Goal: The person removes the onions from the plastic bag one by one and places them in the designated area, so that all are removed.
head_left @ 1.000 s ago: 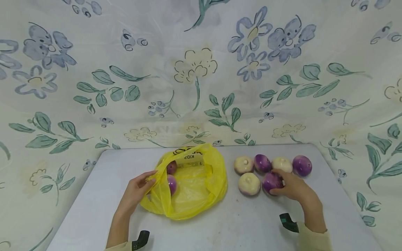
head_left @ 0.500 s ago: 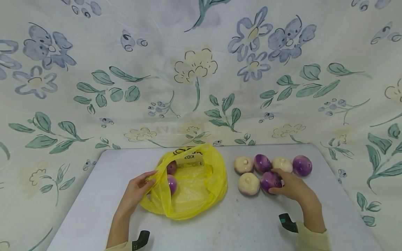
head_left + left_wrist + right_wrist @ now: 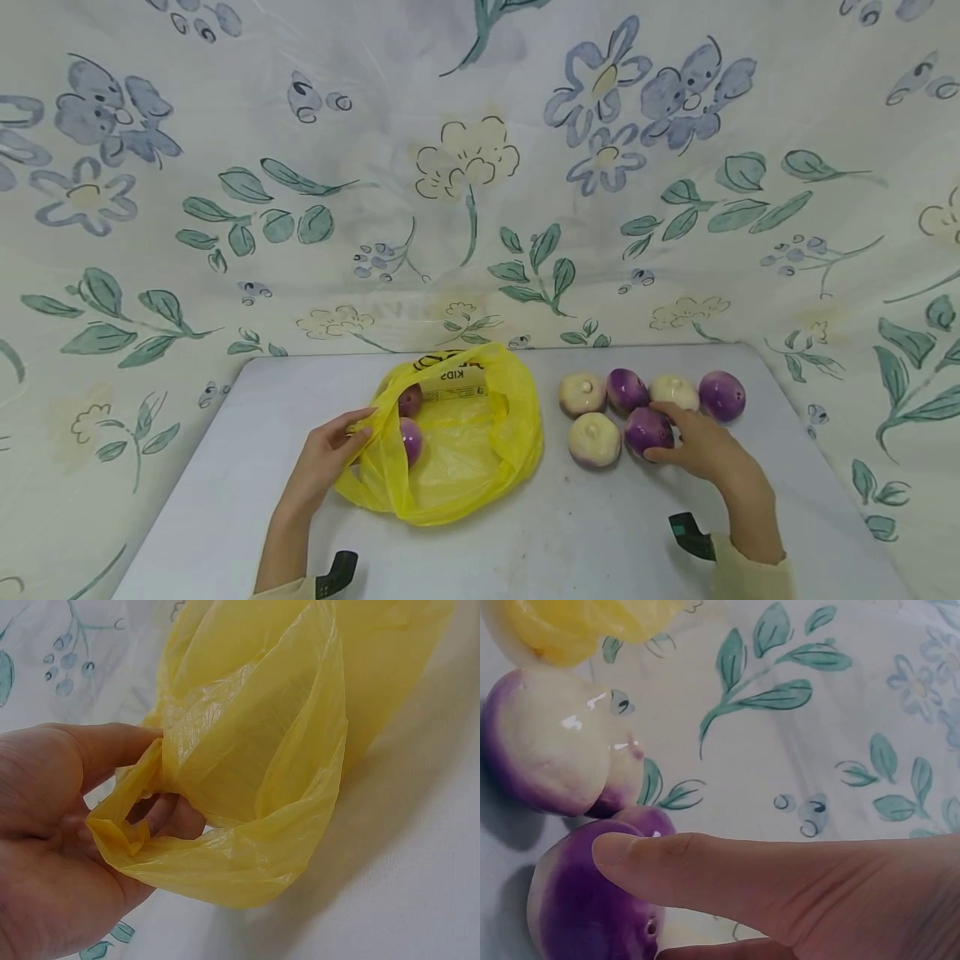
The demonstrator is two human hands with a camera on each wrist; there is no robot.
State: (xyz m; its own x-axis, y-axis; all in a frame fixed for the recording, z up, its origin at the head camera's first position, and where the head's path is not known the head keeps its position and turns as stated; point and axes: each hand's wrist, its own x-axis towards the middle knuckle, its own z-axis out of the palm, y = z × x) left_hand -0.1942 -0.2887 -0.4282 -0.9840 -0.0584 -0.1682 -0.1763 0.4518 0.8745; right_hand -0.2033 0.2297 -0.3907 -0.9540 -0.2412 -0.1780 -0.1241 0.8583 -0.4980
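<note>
Head view: a flowered cloth [image 3: 405, 92] fills the upper frame above a white table [image 3: 600, 533]. Left of centre lies the yellow bag [image 3: 521, 421], its mouth spread upward. At the lower left, the left hand [image 3: 330, 448] pinches the bag's edge. At the lower right, the right hand [image 3: 703, 446] holds a purple turnip [image 3: 647, 433], thumb and fingers in a narrow curve about it; whether it is off the table I cannot tell. A pale turnip [image 3: 595, 440] sits just left of it, four back turnips [image 3: 722, 396] run above, and two bagged turnips [image 3: 411, 442] show inside.

The held one is round, with no clear long axis; in the right wrist view its dimple [image 3: 652, 926] faces lower right, its paler side left. The step in hand seems to be grasping it with the bag held open; the next move likely calls for a secure lift clear of close neighbours.
</note>
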